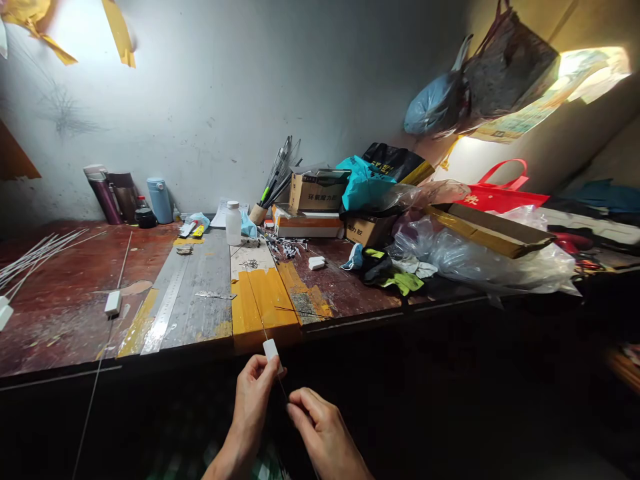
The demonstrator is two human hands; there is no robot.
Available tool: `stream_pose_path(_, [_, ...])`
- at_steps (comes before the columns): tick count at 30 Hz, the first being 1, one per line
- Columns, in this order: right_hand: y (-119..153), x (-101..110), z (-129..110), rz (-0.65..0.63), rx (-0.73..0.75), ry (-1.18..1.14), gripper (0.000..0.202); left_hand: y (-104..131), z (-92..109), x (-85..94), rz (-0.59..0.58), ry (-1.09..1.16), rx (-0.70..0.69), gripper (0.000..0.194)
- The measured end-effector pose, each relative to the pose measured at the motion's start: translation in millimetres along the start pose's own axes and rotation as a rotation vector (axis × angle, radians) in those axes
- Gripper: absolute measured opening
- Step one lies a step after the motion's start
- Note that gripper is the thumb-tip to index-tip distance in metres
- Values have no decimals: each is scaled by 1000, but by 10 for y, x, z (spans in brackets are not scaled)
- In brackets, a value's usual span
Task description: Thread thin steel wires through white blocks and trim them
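Observation:
A small white rectangular block (270, 348) is pinched between the thumb and fingers of my left hand (250, 395), just off the bench's front edge. A thin rod (257, 303) runs out of the block's far end over the yellow-taped strip. Out of the near end the rod continues down to my right hand (325, 423), whose thumb and forefinger are closed on it. Farther left, a similar white block (113, 304) lies on the bench with a thin rod (93, 400) passing through it and hanging over the edge.
On the bench (200, 320) lie a metal ruler (167, 300), a bundle of thin white rods (40, 257) and another white block (317, 263). Bottles (160, 200), a white jar (233, 223), boxes (317, 190) and plastic bags (495, 260) stand farther back.

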State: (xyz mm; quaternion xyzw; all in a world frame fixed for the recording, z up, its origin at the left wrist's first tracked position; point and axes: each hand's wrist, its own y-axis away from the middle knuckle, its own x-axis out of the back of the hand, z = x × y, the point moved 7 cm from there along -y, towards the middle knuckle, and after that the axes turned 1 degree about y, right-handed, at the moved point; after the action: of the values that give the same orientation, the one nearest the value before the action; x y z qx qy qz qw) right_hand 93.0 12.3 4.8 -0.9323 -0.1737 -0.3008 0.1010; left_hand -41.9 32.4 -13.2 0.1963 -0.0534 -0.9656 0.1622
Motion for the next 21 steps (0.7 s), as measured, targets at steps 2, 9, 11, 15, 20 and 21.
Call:
stream_pose_path(2, [25, 29, 31, -2, 3, -17, 21, -8, -15, -51, -11, -8, 5, 33])
stream_pose_path(9, [67, 75, 177, -3, -114, -30, 13, -26, -7, -204, -25, -13, 12, 32])
stream_pose_path(11, [61, 101, 189, 25, -113, -15, 14, -39, 4, -244, -28, -13, 14, 32])
stream_pose_path(15, [48, 153, 153, 53, -45, 8, 26, -71, 22, -290, -38, -5, 11, 32])
stream_pose_path(20, [29, 94, 182, 3, -93, -3, 18, -60, 36, -245, -44, -1, 21, 31])
stream_pose_path(21, [26, 80, 180, 5, -102, -6, 15, -50, 39, -226, -45, 0, 21, 31])
